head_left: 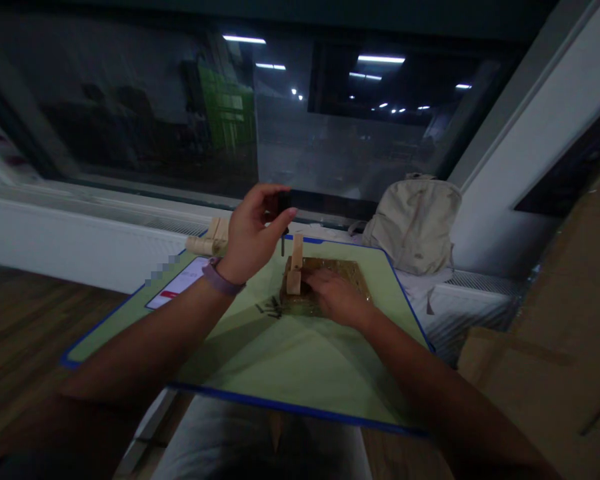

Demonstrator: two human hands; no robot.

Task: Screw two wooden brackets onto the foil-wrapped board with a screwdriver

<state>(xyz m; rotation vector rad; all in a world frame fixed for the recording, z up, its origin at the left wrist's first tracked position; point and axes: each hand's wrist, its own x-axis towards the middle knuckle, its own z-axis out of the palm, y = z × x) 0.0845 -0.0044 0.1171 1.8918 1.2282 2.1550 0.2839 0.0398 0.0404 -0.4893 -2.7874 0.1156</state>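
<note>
My left hand [255, 233] is raised above the table and closed around the black handle of a screwdriver [283, 245]; its shaft points down. Just below and right of the tip, light wooden strips [294, 280] stand out against a brown, shiny, tape-wrapped block [350, 272]. From the right, my right hand [337, 297] rests over this block, its fingers closed at the strips' side, with the fingertips partly hidden in the dim light. Several dark screws [270, 308] lie loose at the block's left corner.
The green table [260, 360] has a blue edge. Behind my left forearm are a phone [180, 283] and more wooden pieces [207, 241]. A beige backpack [415, 223] leans by the window. Cardboard [545, 333] stands to the right, a radiator [60, 240] to the left.
</note>
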